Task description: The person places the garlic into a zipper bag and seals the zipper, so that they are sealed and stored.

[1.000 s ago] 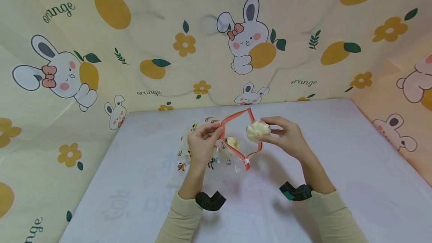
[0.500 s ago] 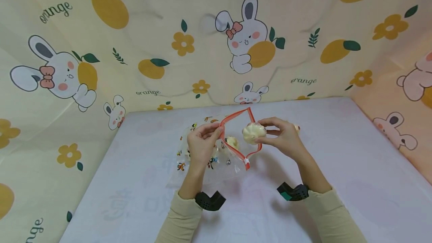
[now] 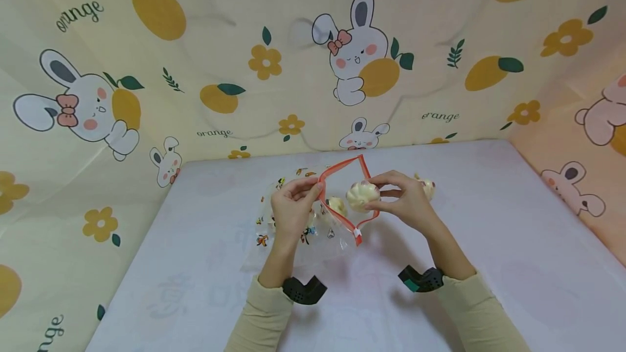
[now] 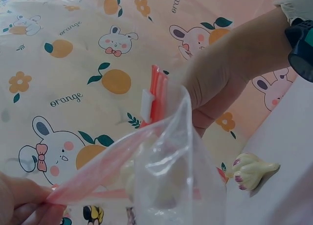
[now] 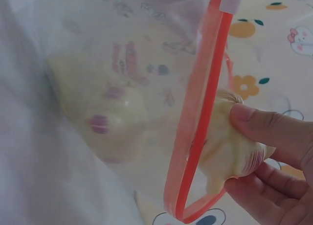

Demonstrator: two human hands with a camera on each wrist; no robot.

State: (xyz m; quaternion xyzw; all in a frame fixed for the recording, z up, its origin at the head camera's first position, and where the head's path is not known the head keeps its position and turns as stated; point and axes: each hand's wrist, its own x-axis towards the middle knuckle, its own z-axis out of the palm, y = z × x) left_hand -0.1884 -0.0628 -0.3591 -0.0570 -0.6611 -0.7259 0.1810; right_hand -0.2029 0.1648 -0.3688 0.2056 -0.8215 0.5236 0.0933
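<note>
My left hand (image 3: 293,205) pinches the orange-red zip rim of a clear zip bag (image 3: 313,249) printed with small cartoon figures. The bag's mouth is spread wide and faces right. In my right hand (image 3: 408,200) is a garlic bulb (image 3: 361,196), gripped between thumb and fingers at that mouth. The right wrist view has this bulb partly behind the zip rim (image 5: 201,132). Another garlic bulb (image 3: 336,206) lies inside the bag, its purple marks visible through the plastic. Through the bag, the held bulb looks blurred in the left wrist view.
One more garlic bulb (image 3: 427,188) with purple streaks lies on the white tabletop (image 3: 195,265), behind my right hand. A white slider (image 3: 358,232) sits at the zip's near end. A patterned cloth (image 3: 293,91) stands behind the table.
My right hand has moved left with its garlic bulb, from the right edge of the bag's mouth into the opening. The bulb on the table behind it has come into sight. My left hand stays put.
</note>
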